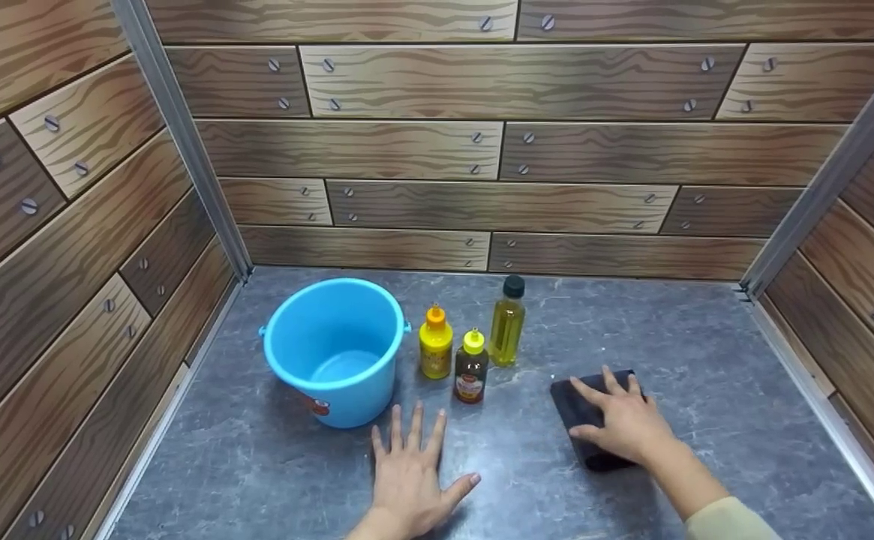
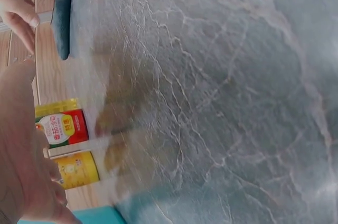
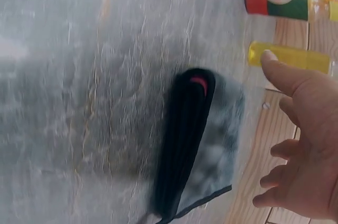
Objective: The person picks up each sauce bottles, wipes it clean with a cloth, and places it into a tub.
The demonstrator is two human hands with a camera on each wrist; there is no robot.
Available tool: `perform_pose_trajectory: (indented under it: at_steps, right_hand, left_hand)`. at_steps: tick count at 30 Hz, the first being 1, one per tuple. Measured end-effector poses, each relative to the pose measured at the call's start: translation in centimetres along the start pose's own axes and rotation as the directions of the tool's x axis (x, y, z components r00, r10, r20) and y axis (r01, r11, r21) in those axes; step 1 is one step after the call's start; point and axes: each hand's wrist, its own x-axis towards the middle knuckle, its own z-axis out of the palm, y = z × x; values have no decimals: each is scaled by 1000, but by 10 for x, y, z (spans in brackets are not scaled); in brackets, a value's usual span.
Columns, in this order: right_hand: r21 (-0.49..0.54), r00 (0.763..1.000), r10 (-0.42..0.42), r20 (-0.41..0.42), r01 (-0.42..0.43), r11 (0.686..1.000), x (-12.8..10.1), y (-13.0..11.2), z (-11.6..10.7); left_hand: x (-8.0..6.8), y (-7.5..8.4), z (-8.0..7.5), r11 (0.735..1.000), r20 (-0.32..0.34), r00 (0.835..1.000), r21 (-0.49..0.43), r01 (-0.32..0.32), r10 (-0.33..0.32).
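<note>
My left hand [image 1: 408,484] is held with fingers spread in front of a blue bucket [image 1: 358,401] and holds nothing. Close to its fingertips stands a dark sauce bottle [image 1: 470,375] with a yellow cap, next to a yellow squeeze bottle [image 1: 435,352] with an orange cap. My right hand [image 1: 626,421], fingers spread, is over a dark folded fabric item [image 1: 578,412]. In the right wrist view this folded item [image 3: 185,139] shows a pink bit inside its fold and a thin cord; the hand appears apart from it.
A bottle of yellow-green oil [image 1: 508,330] with a dark cap stands behind the sauce bottles. All stand on a grey marbled tabletop [image 1: 714,360]. Wood-patterned panels [image 1: 406,202] with metal corner posts [image 1: 189,135] enclose the back and sides.
</note>
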Motion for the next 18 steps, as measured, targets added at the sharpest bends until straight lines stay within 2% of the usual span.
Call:
perform_pose_trajectory:
  at_steps: [6,10,18]
  right_hand:
    - [-11,998,-21,62,22,1000,9,12,-2]
    - [20,993,-45,110,43,999,14,18,-2]
    - [53,979,-36,201,26,998,24,24,-2]
  left_hand:
    - [1,0,-1,1000,10,1000,15,5,-5]
    - [1,0,0,1000,8,1000,16,1,-1]
    - [1,1,0,1000,42,999,8,12,-12]
